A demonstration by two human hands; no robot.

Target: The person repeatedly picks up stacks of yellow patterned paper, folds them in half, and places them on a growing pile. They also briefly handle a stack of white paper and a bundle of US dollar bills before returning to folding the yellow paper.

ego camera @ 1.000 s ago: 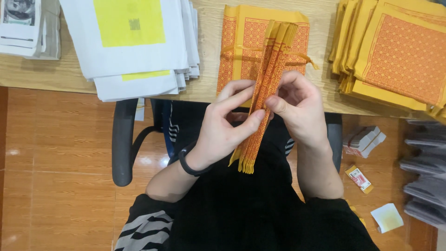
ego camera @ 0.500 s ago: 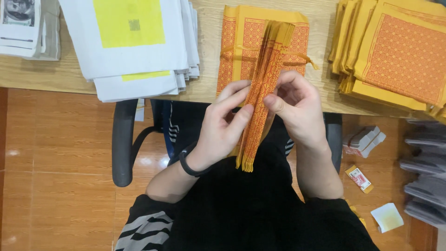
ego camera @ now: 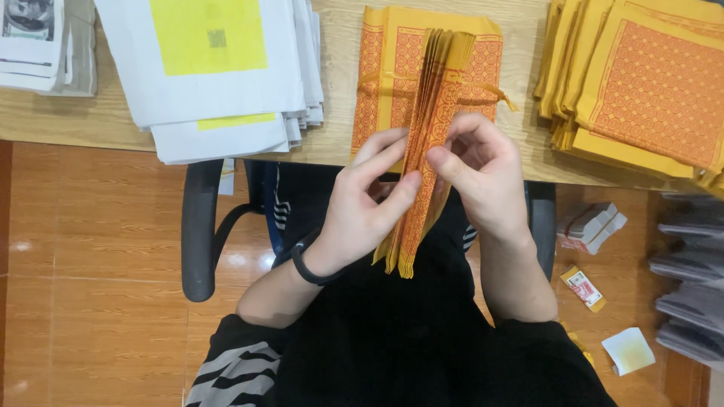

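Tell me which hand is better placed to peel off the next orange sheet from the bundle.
Probably the right hand: its thumb and forefinger pinch at the sheet edges of the orange paper bundle, while the left hand wraps the bundle's side, steadying it.

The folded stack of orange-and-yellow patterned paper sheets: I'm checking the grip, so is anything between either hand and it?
Nothing visible is. The left hand and the right hand both press bare fingers straight against the folded stack of orange-and-yellow patterned paper sheets, held edge-up above the lap in front of the wooden table.
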